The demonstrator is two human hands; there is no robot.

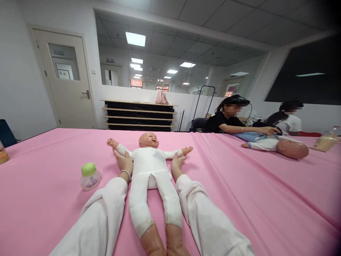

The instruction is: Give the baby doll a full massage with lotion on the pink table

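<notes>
A baby doll (pixel 150 161) with a white cloth body lies on its back on the pink cloth, head away from me and feet toward me. Its arms stretch out to both sides. My left hand (pixel 124 163), with a beaded bracelet at the wrist, is closed around the doll's arm on the left. Around the arm on the right, my right hand (pixel 177 164) is closed in the same way. Parts of my fingers are hidden under and behind the doll's arms. Left of my left forearm stands a small clear jar (pixel 90 179) with a green lid.
The pink cloth (pixel 53 156) covers the wide table. At the right, a person (pixel 222 119) in black handles another doll (pixel 290 148); a second person (pixel 290 122) sits beyond. A bottle (pixel 326 139) stands at the right edge, and a partly cropped container (pixel 3 154) at the left.
</notes>
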